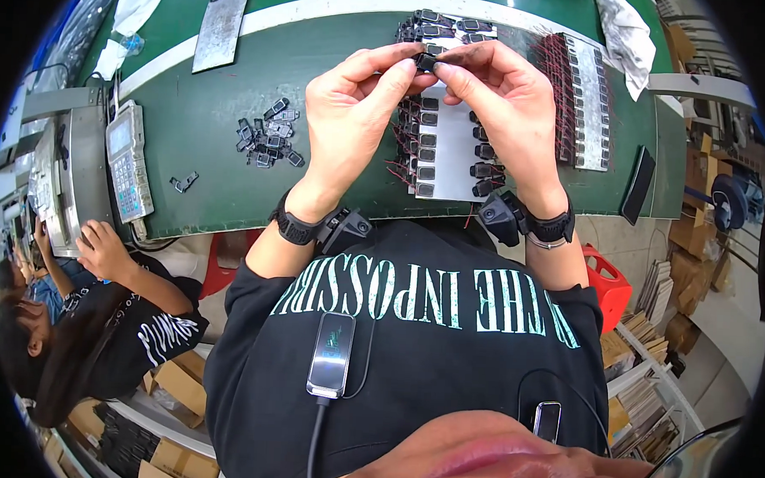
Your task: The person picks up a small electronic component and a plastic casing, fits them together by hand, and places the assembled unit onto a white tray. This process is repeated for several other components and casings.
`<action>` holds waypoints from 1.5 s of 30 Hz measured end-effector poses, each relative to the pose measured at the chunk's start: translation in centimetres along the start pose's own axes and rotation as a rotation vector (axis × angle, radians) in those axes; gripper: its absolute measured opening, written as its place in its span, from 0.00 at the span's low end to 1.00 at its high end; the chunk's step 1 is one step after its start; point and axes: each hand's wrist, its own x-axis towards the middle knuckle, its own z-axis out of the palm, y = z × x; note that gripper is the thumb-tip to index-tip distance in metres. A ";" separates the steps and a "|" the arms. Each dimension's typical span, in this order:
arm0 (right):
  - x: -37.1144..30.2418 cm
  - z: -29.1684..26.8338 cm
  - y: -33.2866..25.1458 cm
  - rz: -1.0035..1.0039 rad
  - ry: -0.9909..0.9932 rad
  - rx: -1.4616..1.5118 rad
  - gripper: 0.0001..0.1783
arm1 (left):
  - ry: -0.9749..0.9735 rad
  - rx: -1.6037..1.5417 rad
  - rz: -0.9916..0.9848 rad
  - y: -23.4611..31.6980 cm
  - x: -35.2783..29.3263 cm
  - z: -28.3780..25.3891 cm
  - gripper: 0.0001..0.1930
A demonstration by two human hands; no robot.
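The left hand (353, 103) and right hand (515, 100) were pinched around a small black module (426, 62) above a pale board (454, 153), likely so it was steadied; loose modules (272, 141) were heaped leftward on the tabletop (210, 106).

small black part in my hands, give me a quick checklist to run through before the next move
1. Left hand pinching the small black part: ok.
2. Right hand also on it: ok, at its fingertips.
3. Finer details of that part: cannot tell, fingers partly cover it.
4. Loose parts all in the heap: not ok, a small piece lies apart.
5. Phone clear of both hands: ok, it lies at the table's right.
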 end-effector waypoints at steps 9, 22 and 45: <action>0.2 0.0 -0.8 0.056 -0.027 0.039 0.08 | -0.019 0.004 0.063 0.0 -0.1 -0.2 0.12; 0.0 0.6 -0.8 -0.110 0.081 -0.221 0.09 | -0.030 -0.060 0.073 -0.6 -0.5 0.3 0.11; -1.8 -2.0 -2.1 -0.372 0.042 -0.837 0.10 | -0.075 0.515 -0.018 0.1 0.9 -0.1 0.07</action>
